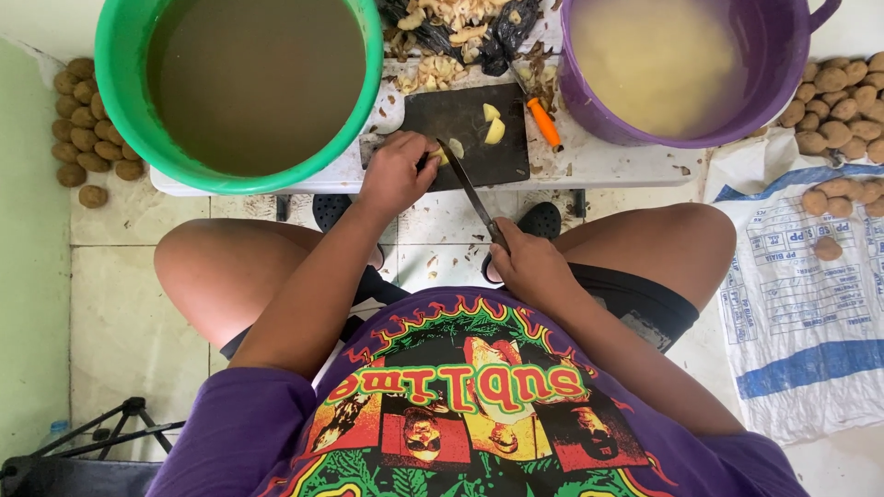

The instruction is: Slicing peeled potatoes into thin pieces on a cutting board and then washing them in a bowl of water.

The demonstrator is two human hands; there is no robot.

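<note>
Low white table (608, 161) on tiled floor (120, 304). L hand (398, 173) curled on potato piece (445, 153) at dark board (465, 124) front edge; R hand (529, 265) fist-gripping knife (471, 191).

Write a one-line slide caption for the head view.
Left hand steadies a peeled potato on a dark cutting board while the right hand slices it with a knife, between two water-filled tubs.

Green bucket (120, 101) with murky brown water, purple bucket (783, 55) with pale yellow cloudy water. Cutting board (465, 133) black, potato pieces (493, 124) on it pale yellow. Peeler (544, 123) handle orange. Whole potatoes (87, 120) tan-brown. Sack (810, 322) white with blue stripes. Shirt (460, 405) purple, red/yellow/green print. Floor tiles (120, 304) cream, speckled.
</note>
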